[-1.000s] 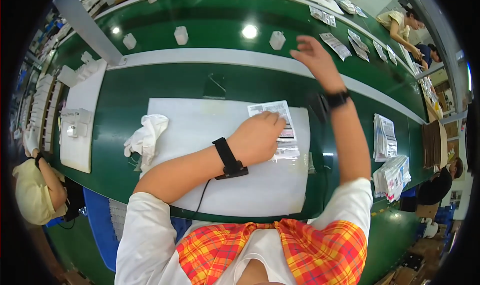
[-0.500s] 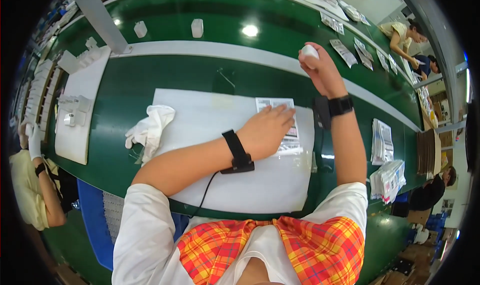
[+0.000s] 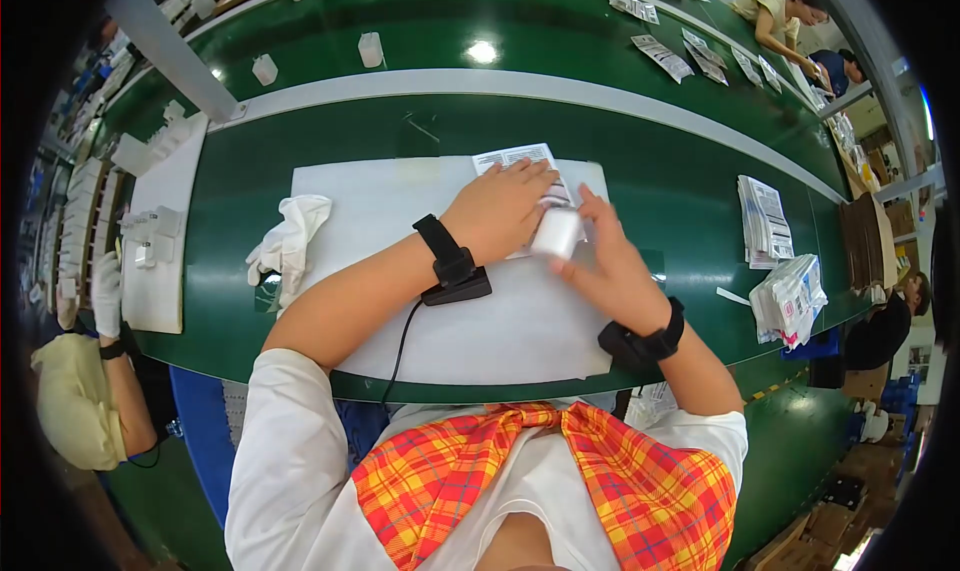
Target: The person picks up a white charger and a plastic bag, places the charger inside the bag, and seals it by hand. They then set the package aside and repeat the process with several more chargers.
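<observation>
My left hand (image 3: 500,208) lies with fingers stretched over a printed leaflet or bag (image 3: 522,157), covering much of it. The sheet rests on a white mat (image 3: 440,341) in front of me. My right hand (image 3: 612,261) is closed round a small white rounded block (image 3: 557,233), thumb on the near side and fingers on the far side. The block is just right of my left hand, above the mat; whether it touches the sheet I cannot tell. A crumpled white glove (image 3: 293,239) lies across the mat's left edge.
Printed packets (image 3: 765,221) and a pile of plastic bags (image 3: 790,299) lie to the right. White blocks (image 3: 371,50) and more packets stand or lie on the green belt beyond a grey rail (image 3: 470,83). A white board (image 3: 160,241) with white parts is at left, near a co-worker's gloved hand (image 3: 106,293).
My right hand has come down from over the rail with the white block, to beside my left hand. My left hand still lies on the printed sheet. The head view has shifted.
</observation>
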`<move>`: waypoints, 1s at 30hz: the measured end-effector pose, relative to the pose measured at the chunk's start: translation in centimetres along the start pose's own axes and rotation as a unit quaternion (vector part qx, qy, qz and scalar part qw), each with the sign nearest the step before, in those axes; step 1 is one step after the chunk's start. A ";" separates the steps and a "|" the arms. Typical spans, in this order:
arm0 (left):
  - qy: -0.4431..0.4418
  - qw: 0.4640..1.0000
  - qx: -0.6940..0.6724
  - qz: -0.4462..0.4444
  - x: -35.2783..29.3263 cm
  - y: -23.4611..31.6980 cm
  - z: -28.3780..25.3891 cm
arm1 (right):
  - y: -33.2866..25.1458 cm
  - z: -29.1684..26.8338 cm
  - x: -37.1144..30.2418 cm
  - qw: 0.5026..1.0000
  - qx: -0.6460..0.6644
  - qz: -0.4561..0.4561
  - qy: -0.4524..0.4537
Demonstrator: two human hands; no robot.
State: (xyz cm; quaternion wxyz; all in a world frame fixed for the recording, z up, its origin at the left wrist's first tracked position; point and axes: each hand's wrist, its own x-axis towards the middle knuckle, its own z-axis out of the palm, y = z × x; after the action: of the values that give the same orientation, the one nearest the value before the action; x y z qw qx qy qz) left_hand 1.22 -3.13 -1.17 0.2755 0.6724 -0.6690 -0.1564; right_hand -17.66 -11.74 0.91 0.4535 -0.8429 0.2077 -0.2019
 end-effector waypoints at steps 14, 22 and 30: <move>0.045 0.990 0.130 0.032 -1.6 1.9 -0.5 | 1.1 0.0 2.9 0.996 -0.088 0.003 -0.029; -0.016 0.999 -0.029 -0.025 0.2 -0.7 -5.9 | -0.3 -0.5 4.5 0.992 0.111 0.034 -0.054; 0.136 0.971 -0.181 0.080 0.9 -1.5 -3.5 | -2.9 -3.0 5.2 0.934 0.330 0.134 -0.020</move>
State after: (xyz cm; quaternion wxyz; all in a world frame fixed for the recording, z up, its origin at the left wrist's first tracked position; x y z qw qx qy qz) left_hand 4.51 -3.48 0.90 0.4924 0.5702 -0.6379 -0.1597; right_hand -14.47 -15.10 5.72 0.7332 -0.6136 0.2313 -0.1800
